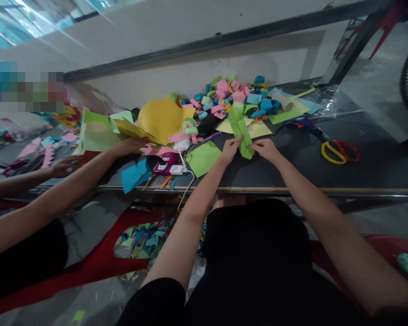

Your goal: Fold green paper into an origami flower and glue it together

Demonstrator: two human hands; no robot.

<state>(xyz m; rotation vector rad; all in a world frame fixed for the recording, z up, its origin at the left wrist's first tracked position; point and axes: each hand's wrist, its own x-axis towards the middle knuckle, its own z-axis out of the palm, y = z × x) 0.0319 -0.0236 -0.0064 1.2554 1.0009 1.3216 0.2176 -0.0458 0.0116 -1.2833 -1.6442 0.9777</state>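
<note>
A folded strip of green paper (242,133) is held up at a slant over the dark table. My left hand (231,149) pinches its left edge near the lower end. On the other side, my right hand (265,148) has its fingers closed at the strip's lower right edge. Just left of my left hand lies a flat green paper sheet (204,158). Behind the strip are yellow paper sheets (260,130) and a heap of small folded paper pieces (240,96) in pink, blue, green and orange.
Scissors with yellow and red handles (340,152) lie to the right, near a dark blue tool (302,125). A purple power strip (165,164) with a white cable sits left of centre. A co-worker's hand (131,146) reaches across papers beside a yellow rounded object (161,118).
</note>
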